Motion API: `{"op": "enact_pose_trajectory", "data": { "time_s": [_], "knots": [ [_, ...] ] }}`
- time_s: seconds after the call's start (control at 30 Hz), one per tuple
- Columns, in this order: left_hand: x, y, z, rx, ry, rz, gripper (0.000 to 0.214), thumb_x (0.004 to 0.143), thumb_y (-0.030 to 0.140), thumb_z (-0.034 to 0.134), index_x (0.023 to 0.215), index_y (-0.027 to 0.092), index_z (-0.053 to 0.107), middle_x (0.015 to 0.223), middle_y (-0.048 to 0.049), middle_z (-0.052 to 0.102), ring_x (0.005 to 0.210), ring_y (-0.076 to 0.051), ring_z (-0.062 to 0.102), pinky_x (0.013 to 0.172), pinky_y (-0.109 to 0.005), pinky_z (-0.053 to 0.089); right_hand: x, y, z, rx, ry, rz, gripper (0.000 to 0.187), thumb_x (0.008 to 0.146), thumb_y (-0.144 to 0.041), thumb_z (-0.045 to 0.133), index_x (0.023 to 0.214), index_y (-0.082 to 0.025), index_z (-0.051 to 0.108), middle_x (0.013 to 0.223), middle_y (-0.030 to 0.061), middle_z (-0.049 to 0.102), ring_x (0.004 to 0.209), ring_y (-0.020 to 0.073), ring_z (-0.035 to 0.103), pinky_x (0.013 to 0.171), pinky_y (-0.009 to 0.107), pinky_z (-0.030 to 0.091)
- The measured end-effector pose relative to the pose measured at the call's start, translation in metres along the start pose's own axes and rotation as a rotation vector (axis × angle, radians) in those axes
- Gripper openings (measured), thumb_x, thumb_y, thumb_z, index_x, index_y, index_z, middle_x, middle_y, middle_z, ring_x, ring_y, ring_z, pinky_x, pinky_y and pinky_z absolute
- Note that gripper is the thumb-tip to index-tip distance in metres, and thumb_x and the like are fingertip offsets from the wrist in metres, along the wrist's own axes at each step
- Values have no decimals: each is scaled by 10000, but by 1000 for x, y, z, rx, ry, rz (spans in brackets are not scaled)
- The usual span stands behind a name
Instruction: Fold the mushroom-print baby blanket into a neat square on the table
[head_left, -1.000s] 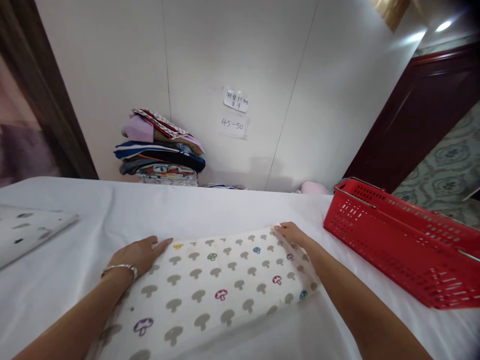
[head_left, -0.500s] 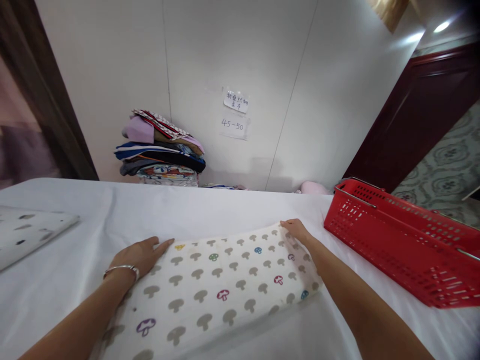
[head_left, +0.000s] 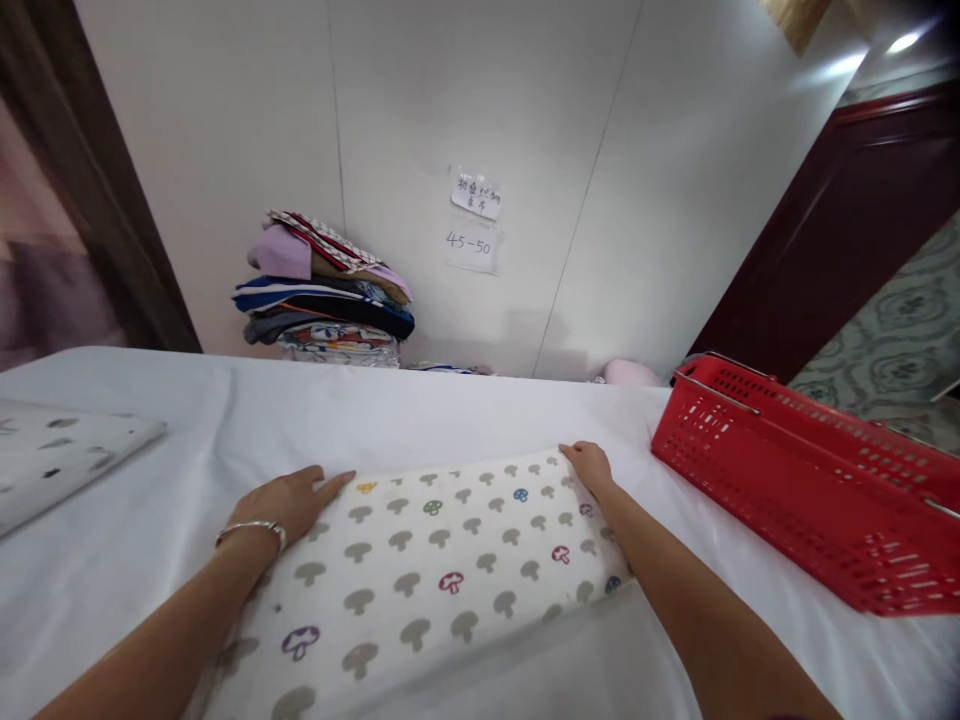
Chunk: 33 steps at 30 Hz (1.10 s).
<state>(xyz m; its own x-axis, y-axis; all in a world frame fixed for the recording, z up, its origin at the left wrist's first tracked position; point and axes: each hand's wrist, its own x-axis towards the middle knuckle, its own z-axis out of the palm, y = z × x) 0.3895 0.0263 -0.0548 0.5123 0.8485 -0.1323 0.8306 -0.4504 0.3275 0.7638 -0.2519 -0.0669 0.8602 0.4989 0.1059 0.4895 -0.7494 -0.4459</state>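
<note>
A white cloth (head_left: 442,560) with grey and a few coloured mushroom prints lies folded into a long strip, slanting across the white-covered table. At its far left corner is my left hand (head_left: 281,505), a bracelet on the wrist, fingers bent onto the edge and thumb pointing right. My right hand (head_left: 589,465) pinches the far right corner between thumb and fingers. Between the hands the far edge runs nearly straight. My left forearm covers part of the cloth's left side, and my right forearm crosses its right end.
To the right stands a red perforated basket (head_left: 795,480) with metal handles. Another folded printed cloth (head_left: 67,455) lies at the left on the white table (head_left: 420,410). Behind the table rises a stack of folded fabrics (head_left: 326,290) by the wall, under handwritten paper signs (head_left: 474,220).
Both hands keep their places on the cloth's far corners. The view has shifted slightly, and the cloth's right end lies a little closer to my right forearm.
</note>
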Motion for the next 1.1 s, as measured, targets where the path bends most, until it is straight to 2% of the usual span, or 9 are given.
{"op": "enact_pose_trajectory", "data": {
  "time_s": [0.1,0.23,0.4,0.53,0.67,0.87,0.97,1.1],
  "knots": [
    [-2,2,-1,22,-65,-25,685,688,735,284,969,200,608,979,-142,648,917,-330,581,799,-412,408,-3,1,1,-40,24,-5,331,803,-452,454,729,-198,653,763,40,660,735,176,582,599,240,361],
    [-1,-1,1,26,-57,-15,710,690,741,271,1045,209,580,1029,-137,633,965,-329,565,825,-412,396,-7,2,1,-72,39,-29,335,828,-450,420,752,-208,639,789,37,656,769,180,579,620,243,358],
    [0,0,0,24,-70,-15,694,676,756,277,955,218,615,995,-127,644,940,-320,575,795,-399,409,-7,8,0,-92,24,-13,337,838,-466,398,805,-213,619,829,46,650,808,191,577,639,251,364],
    [-2,3,-1,31,-49,-12,690,682,749,283,958,212,617,991,-128,648,943,-316,579,794,-388,412,-5,13,4,-114,-12,52,361,825,-490,410,940,-196,584,827,81,641,796,228,580,621,283,370],
    [-2,3,1,31,-30,-20,689,678,743,307,973,203,617,982,-136,652,923,-313,590,765,-378,425,-3,14,7,-124,-57,55,405,840,-476,396,1080,-183,539,919,108,637,879,250,573,677,311,386],
    [3,-2,2,37,-17,25,623,685,712,340,934,219,628,949,-105,665,890,-282,606,745,-342,430,5,15,1,-94,-179,-35,344,845,-401,404,921,-153,631,1001,117,632,914,237,569,734,298,396],
    [5,-5,-2,21,-71,82,610,669,708,358,924,224,629,961,-86,662,889,-267,606,744,-322,429,9,16,-4,-50,-242,-91,275,812,-345,468,891,-155,651,981,95,644,912,216,574,767,271,395],
    [9,-7,-8,16,-151,73,679,600,729,425,970,190,609,968,-100,654,887,-273,600,722,-321,435,13,15,-12,26,-319,-102,201,718,-224,554,883,-174,658,967,48,654,901,192,576,756,240,405]
  ]
}}
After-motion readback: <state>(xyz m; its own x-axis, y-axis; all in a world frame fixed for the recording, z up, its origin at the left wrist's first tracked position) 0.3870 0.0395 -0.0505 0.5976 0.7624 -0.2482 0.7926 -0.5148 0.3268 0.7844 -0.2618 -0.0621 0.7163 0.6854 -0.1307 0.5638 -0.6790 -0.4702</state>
